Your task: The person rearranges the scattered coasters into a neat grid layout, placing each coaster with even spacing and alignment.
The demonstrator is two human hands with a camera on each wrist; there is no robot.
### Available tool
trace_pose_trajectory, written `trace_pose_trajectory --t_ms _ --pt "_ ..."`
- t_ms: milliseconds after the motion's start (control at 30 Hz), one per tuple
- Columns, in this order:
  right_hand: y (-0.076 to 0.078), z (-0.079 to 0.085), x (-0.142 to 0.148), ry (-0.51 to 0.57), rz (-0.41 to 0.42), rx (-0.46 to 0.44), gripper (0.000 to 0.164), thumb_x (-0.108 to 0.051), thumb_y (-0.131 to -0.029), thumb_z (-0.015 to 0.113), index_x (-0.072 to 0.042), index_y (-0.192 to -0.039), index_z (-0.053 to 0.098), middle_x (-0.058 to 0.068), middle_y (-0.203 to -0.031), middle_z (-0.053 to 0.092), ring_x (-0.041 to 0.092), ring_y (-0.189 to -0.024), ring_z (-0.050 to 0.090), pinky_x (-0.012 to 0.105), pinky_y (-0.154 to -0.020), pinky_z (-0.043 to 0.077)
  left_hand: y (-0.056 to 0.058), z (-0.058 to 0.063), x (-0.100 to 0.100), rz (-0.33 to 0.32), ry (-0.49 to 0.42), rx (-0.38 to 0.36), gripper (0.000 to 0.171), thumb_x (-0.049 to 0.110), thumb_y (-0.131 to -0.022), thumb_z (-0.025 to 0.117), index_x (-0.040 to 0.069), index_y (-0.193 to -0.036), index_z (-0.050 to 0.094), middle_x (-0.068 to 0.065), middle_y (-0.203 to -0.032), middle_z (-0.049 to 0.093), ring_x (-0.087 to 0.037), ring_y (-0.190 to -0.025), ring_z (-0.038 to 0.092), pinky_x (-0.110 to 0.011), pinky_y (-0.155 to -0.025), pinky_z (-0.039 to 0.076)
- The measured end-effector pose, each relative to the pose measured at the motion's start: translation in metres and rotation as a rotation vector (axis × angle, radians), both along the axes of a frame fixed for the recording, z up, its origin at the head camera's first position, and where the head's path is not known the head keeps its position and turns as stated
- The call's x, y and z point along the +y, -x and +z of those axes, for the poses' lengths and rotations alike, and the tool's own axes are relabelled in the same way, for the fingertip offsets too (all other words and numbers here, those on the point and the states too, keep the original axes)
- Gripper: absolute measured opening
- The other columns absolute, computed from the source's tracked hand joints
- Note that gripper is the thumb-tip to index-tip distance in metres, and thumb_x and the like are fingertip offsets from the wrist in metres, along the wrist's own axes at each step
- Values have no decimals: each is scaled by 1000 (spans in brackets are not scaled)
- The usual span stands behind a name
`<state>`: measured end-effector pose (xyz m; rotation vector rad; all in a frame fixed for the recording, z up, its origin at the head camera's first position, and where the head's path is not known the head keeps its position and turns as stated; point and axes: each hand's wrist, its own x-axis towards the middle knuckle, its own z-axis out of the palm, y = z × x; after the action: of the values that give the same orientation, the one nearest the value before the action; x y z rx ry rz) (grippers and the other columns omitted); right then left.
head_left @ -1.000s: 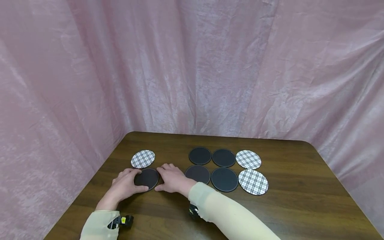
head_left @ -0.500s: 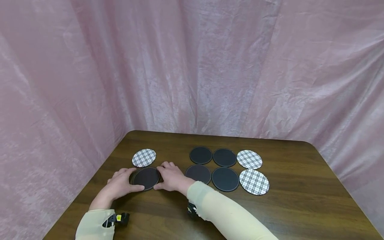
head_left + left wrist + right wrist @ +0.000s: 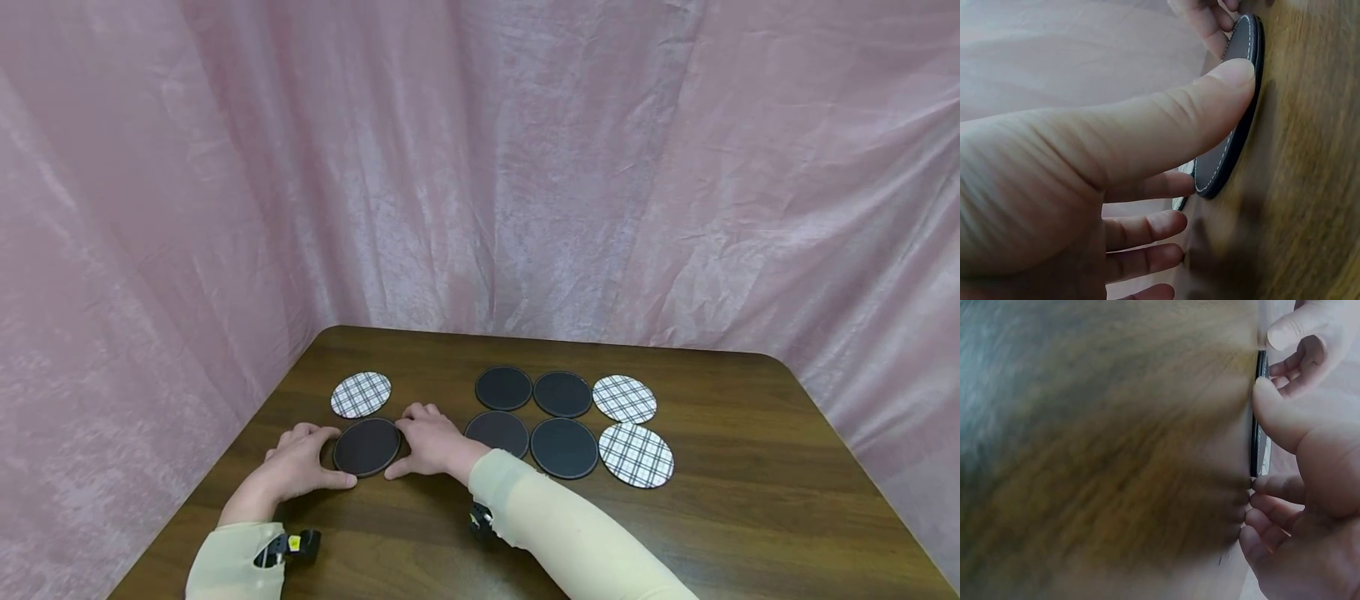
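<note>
A dark brown round coaster (image 3: 367, 447) with pale edge stitching lies flat on the table in the head view, between both hands. Along its left side is my left hand (image 3: 295, 464), thumb and index finger spread apart by the rim. My right hand (image 3: 429, 444) is at the right side, its fingertips at or very near the edge; whether they touch cannot be told. In the left wrist view the thumb (image 3: 1166, 131) hides part of the coaster (image 3: 1213, 164). Just behind it lies a white plaid coaster (image 3: 361, 395).
To the right, several dark coasters (image 3: 564, 448) and two plaid ones (image 3: 636, 455) lie flat in two rows. My right forearm crosses the wooden table (image 3: 750, 467) in front of them. A pink curtain (image 3: 480, 167) hangs behind the table.
My left hand has drawn back to the left, its thumb and index finger coming off the dark brown coaster. My right hand has stayed almost in place beside it.
</note>
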<state>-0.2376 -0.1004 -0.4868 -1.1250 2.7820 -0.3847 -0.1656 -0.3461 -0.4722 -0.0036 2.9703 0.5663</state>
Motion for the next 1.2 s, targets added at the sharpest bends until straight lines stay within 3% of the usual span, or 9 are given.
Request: trace_pose_trajectory --t_ms 267,600,1200 --pt "2 2 3 -5 27 -14 92 -59 -83 95 -9 -154 64 5 -156 54 23 -137 50 32 -113 46 -1 0 3 -22 8 16 101 49 -73 104 -3 -149 61 -31 -140 54 -57 -130 48 -78 -97 39" --pt "1 -1 -1 28 -3 -23 82 -58 -87 92 -13 -151 67 3 -153 57 23 -136 51 35 -114 46 4 -3 4 -15 18 16 97 45 -74 104 -7 -144 62 -31 -135 58 -55 -125 51 -74 -99 44" --pt "-1 -2 -3 78 -57 -24 82 -55 -82 97 -9 -144 70 5 -144 61 23 -133 53 32 -112 48 7 -2 10 -28 -34 8 86 35 -74 106 -6 -136 64 -22 -126 63 -48 -121 54 -70 -101 46"
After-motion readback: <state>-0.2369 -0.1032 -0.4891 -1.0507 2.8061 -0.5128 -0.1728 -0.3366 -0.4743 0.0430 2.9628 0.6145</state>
